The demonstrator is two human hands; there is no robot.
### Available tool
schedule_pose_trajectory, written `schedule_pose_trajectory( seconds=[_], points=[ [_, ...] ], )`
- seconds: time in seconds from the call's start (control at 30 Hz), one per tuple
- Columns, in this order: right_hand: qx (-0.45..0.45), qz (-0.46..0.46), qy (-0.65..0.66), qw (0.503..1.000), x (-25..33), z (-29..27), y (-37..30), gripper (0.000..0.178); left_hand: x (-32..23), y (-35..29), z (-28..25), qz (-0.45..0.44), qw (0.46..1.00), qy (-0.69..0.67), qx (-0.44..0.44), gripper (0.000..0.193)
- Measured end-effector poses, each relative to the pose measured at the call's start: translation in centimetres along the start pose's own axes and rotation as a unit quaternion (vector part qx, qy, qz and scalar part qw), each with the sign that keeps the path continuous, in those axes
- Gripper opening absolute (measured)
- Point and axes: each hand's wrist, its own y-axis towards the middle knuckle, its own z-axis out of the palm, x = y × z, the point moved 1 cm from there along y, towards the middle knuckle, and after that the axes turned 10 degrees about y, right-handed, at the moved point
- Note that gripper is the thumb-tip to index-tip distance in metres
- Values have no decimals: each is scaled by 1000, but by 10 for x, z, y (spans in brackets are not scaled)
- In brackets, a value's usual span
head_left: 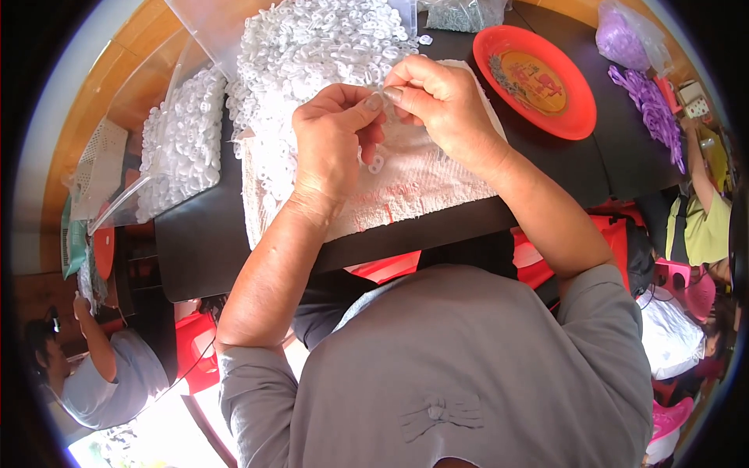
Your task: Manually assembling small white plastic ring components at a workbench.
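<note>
My left hand (337,132) and my right hand (446,103) meet fingertip to fingertip above a pale cloth (421,183). Both are closed in a pinch on a small white plastic piece (381,90), mostly hidden by the thumbs and fingers. Just beyond them, a big heap of small white plastic ring-shaped pieces (300,47) spills onto the cloth. One loose white piece (376,164) shows just below my left fingers. To the right stands a red oval plate (579,93) with small metal parts (511,80) gathered on its left side.
A clear bag of white pieces (183,144) lies on the dark table (207,253) at left. A bag of metal parts (464,15) is at the back; purple strips (651,109) lie far right. One person (117,374) sits at left, another (702,226) at right.
</note>
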Motion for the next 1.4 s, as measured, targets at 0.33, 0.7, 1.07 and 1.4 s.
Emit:
schedule_pose_trajectory(
  seconds=[0.33, 0.7, 1.07, 1.4],
  points=[
    [12, 14, 55, 998, -3, 5, -4, 6, 0, 0, 2, 18, 999, -28, -30, 6],
    [70, -264, -278, 921, 2, 7, -3, 11, -10, 16, -24, 57, 992, -78, -87, 8],
    [251, -231, -456, 822, 5, 26, -24, 16, -11, 10, -19, 35, 995, -71, -68, 8],
    [260, -197, -443, 835, 9, 26, -25, 9, -10, 10, -16, 27, 994, -76, -68, 7]
  ],
)
